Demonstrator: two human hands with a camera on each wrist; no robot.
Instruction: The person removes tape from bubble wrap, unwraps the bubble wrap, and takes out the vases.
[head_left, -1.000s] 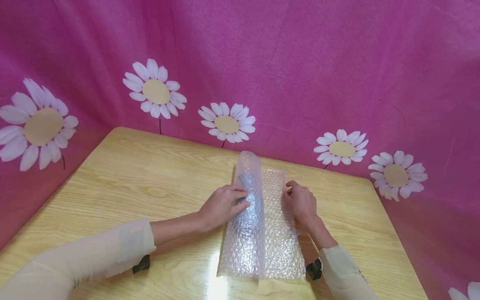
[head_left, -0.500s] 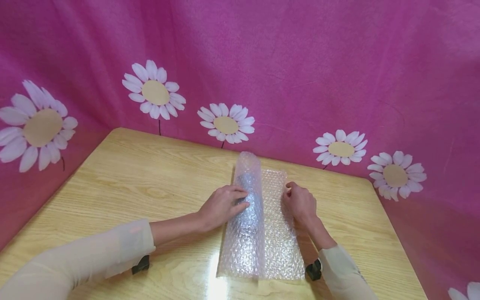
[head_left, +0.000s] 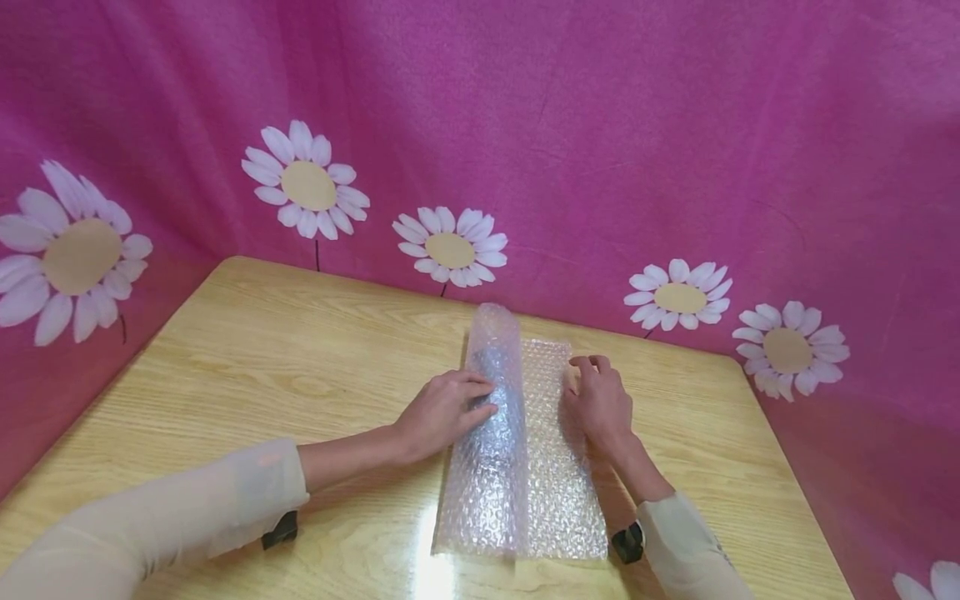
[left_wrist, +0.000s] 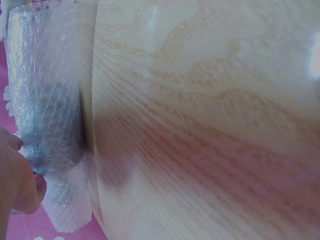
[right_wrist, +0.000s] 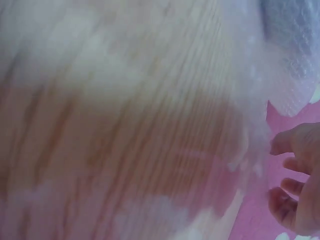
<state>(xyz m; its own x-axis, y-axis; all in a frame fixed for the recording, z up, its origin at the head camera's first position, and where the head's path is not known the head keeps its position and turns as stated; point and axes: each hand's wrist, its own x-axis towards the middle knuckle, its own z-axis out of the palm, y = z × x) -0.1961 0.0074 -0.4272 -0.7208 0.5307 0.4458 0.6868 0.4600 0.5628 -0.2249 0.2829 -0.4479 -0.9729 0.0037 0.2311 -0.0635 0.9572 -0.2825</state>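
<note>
Head view, looking down past the person's arms: a roll of clear, pink-tinged bubble wrap (head_left: pixel 483 492) lies on the wood-grain table (head_left: pixel 300 350), its far end near the table's back edge. Through the layers I can make out a dark bluish-grey object (head_left: pixel 491 367) inside the roll, though I can't tell what it is. To the right of the roll, a flat stretch of the same wrap (head_left: pixel 547 467) spreads over the tabletop.

The person's left hand (head_left: pixel 438 412) comes in from the side and rests on the roll, fingers and thumb apart and laid lightly over the part where the dark object shows. From the left wrist, too, those fingertips sit against the wrap.

The right hand (head_left: pixel 602 404) is at the outer edge of the flat stretch, near its far corner. Its fingers are loosely bent, with gaps between them; I can't tell whether they touch the plastic.

Both arms wear cream sleeves (head_left: pixel 187 504), with a small black block (head_left: pixel 281 530) beneath the left cuff and another (head_left: pixel 627 543) beside the right. Around the table hangs magenta cloth (head_left: pixel 562 125) printed with white daisies (head_left: pixel 307 185).
</note>
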